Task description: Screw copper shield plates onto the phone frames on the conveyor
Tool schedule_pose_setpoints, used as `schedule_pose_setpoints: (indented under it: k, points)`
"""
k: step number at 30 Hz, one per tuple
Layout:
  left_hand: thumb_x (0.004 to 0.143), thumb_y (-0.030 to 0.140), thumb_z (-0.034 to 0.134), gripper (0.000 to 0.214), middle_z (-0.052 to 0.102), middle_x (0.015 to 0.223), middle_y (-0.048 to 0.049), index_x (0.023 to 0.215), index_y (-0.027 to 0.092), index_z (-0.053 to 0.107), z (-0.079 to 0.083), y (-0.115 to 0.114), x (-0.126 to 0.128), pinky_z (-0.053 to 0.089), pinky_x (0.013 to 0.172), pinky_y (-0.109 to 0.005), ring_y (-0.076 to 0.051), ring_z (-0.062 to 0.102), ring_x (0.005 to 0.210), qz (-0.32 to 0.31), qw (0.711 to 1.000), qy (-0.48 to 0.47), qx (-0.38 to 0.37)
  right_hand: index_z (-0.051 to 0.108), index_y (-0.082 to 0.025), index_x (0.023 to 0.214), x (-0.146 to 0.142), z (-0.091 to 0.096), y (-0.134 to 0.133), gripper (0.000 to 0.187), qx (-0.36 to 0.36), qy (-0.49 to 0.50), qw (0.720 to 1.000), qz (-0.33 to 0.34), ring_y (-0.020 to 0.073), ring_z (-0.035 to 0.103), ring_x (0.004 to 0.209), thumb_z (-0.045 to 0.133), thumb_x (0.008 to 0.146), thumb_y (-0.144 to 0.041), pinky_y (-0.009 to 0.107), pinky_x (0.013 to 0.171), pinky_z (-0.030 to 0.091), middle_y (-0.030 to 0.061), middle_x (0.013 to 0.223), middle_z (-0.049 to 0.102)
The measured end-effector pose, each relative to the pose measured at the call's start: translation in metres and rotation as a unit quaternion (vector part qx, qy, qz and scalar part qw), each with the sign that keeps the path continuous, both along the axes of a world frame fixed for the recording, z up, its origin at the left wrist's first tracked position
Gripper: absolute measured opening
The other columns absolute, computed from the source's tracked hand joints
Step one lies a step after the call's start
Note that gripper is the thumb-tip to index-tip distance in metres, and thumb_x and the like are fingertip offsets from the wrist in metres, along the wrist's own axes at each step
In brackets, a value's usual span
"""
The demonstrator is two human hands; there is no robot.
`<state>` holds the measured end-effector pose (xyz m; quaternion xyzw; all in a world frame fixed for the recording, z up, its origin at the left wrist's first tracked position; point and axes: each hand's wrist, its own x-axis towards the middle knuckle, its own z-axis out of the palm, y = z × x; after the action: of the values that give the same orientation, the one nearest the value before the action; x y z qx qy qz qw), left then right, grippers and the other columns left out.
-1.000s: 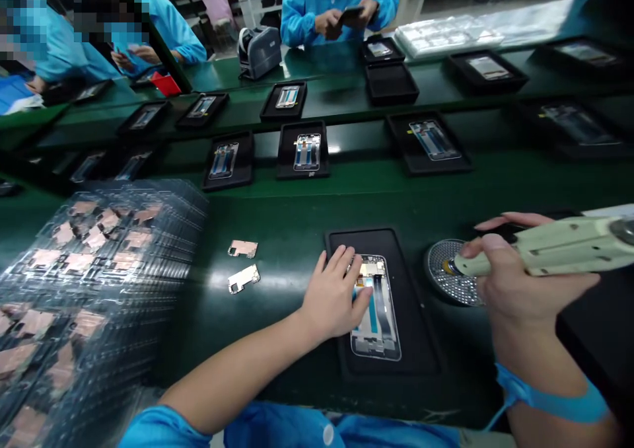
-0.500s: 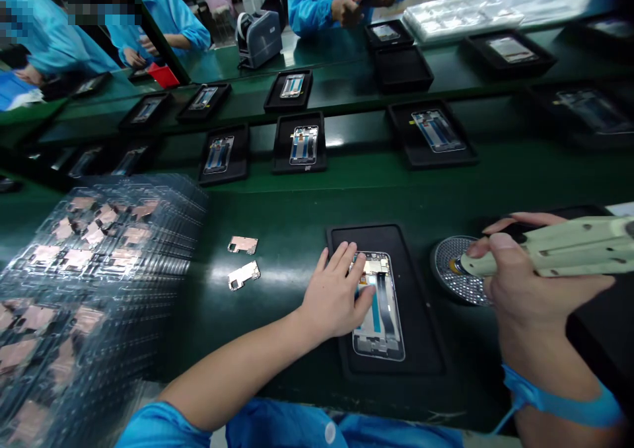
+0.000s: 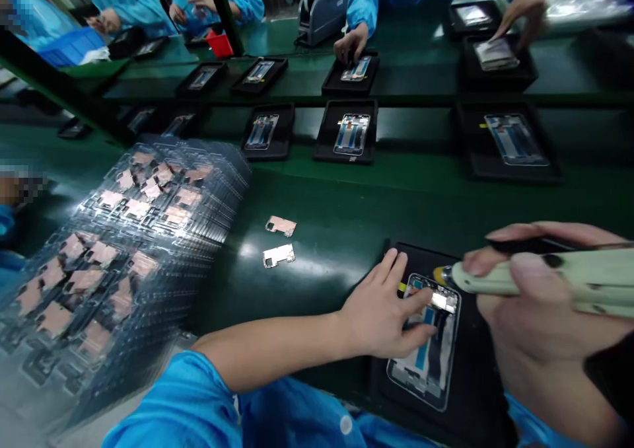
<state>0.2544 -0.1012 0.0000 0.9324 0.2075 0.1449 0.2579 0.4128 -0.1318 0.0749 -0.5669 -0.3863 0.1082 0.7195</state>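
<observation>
My left hand lies over the upper left part of an opened phone, its fingers apart, with fingertips on the phone's inner parts. The phone rests in a black tray. Wrapped in my right hand is a pale green electric screwdriver, held nearly level. Its yellow tip is at the phone's top edge, close to a shiny metal shield; whether it touches I cannot tell. To the left on the green bench lie two small metal plates, one copper-coloured plate and one silvery plate.
Stacked clear plastic trays with several copper-coloured plates stand at left. Black trays with opened phones line the bench and the raised shelf behind. Across it, a co-worker's hand touches a phone near a grey tape dispenser.
My right hand has brought the screwdriver from the round metal dish over to the phone's top edge. The view has shifted. Opposite, a co-worker's hands have come down to the trays.
</observation>
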Motion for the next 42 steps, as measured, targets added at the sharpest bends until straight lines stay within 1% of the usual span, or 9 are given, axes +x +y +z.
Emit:
schedule_pose_setpoints:
  k: [3, 7, 13, 28, 31, 33, 35, 38, 42]
  points:
    - [0.096, 0.056, 0.060, 0.060, 0.029, 0.167, -0.0202, 0.144, 0.021, 0.061, -0.001, 0.000, -0.001, 0.029, 0.123, -0.063, -0.044, 0.009, 0.159, -0.021, 1.000, 0.004, 0.002, 0.065, -0.020, 0.098, -0.017, -0.005, 0.007, 0.026, 0.017, 0.006, 0.999, 0.046, 0.0182, 0.060, 0.054, 0.076, 0.074, -0.020, 0.038, 0.052, 0.054, 0.0043, 0.088, 0.066]
    - [0.095, 0.058, 0.062, 0.059, 0.033, 0.166, -0.0174, 0.142, 0.024, 0.064, 0.000, 0.001, 0.000, 0.027, 0.122, -0.068, -0.047, 0.012, 0.158, -0.042, 0.999, 0.011, 0.001, 0.067, -0.021, 0.102, -0.017, -0.013, 0.000, 0.031, 0.013, 0.025, 0.997, 0.067, 0.0198, 0.061, 0.055, 0.077, 0.073, -0.020, 0.040, 0.053, 0.054, 0.0040, 0.090, 0.067]
    - [0.096, 0.054, 0.063, 0.054, 0.034, 0.164, -0.0218, 0.139, 0.021, 0.067, 0.003, 0.001, 0.002, 0.028, 0.123, -0.064, -0.048, 0.013, 0.158, -0.030, 0.999, 0.021, 0.003, 0.068, -0.020, 0.099, -0.019, -0.015, 0.001, 0.030, 0.002, 0.034, 0.997, 0.064, 0.0203, 0.060, 0.054, 0.079, 0.072, -0.023, 0.041, 0.053, 0.053, 0.0042, 0.088, 0.067]
    - [0.099, 0.050, 0.058, 0.049, 0.045, 0.156, -0.0208, 0.137, 0.021, 0.068, 0.001, 0.000, 0.003, 0.028, 0.124, -0.063, -0.043, 0.020, 0.157, -0.028, 0.999, 0.018, 0.024, 0.067, -0.022, 0.094, -0.021, -0.015, 0.002, 0.030, -0.009, 0.040, 0.996, 0.074, 0.0213, 0.059, 0.052, 0.080, 0.067, -0.025, 0.041, 0.050, 0.052, 0.0026, 0.082, 0.067]
    - [0.102, 0.046, 0.054, 0.050, 0.053, 0.149, -0.0222, 0.138, 0.014, 0.064, 0.010, -0.001, -0.009, 0.030, 0.125, -0.058, -0.039, 0.026, 0.156, -0.027, 0.998, 0.021, 0.061, 0.067, -0.022, 0.089, -0.021, -0.012, -0.003, 0.027, -0.077, 0.043, 0.993, 0.079, 0.0207, 0.058, 0.052, 0.081, 0.067, -0.031, 0.039, 0.053, 0.052, 0.0019, 0.075, 0.065]
    - [0.102, 0.041, 0.051, 0.048, 0.056, 0.146, -0.0208, 0.139, 0.012, 0.061, 0.019, -0.005, -0.022, 0.042, 0.119, -0.051, -0.036, 0.040, 0.149, -0.009, 0.997, 0.033, 0.062, 0.067, -0.022, 0.087, -0.019, -0.012, -0.007, 0.026, -0.147, 0.033, 0.985, 0.080, 0.0217, 0.059, 0.055, 0.081, 0.070, -0.037, 0.037, 0.054, 0.052, 0.0028, 0.072, 0.064]
    - [0.101, 0.040, 0.050, 0.044, 0.063, 0.135, -0.0183, 0.133, 0.012, 0.062, 0.026, -0.012, -0.032, 0.057, 0.102, -0.045, -0.033, 0.061, 0.128, 0.046, 0.996, 0.076, 0.028, 0.068, -0.022, 0.085, -0.019, -0.015, -0.009, 0.027, -0.181, 0.029, 0.979, 0.093, 0.0231, 0.060, 0.056, 0.081, 0.072, -0.041, 0.036, 0.052, 0.051, 0.0044, 0.070, 0.064]
    - [0.098, 0.046, 0.050, 0.044, 0.073, 0.105, -0.0153, 0.115, 0.009, 0.067, 0.030, -0.020, -0.034, 0.064, 0.074, -0.045, -0.032, 0.074, 0.092, 0.131, 0.972, 0.188, -0.042, 0.069, -0.023, 0.085, -0.019, -0.023, -0.008, 0.028, -0.147, 0.030, 0.986, 0.071, 0.0227, 0.060, 0.054, 0.084, 0.070, -0.042, 0.035, 0.046, 0.051, 0.0054, 0.073, 0.065]
    - [0.098, 0.044, 0.046, 0.044, 0.076, 0.098, -0.0163, 0.112, 0.008, 0.067, 0.030, -0.027, -0.018, 0.063, 0.068, -0.047, -0.034, 0.076, 0.084, 0.152, 0.949, 0.263, -0.079, 0.070, -0.025, 0.087, -0.018, -0.033, -0.006, 0.028, -0.128, 0.011, 0.989, 0.077, 0.0239, 0.061, 0.053, 0.086, 0.074, -0.044, 0.036, 0.043, 0.053, 0.0048, 0.075, 0.065]
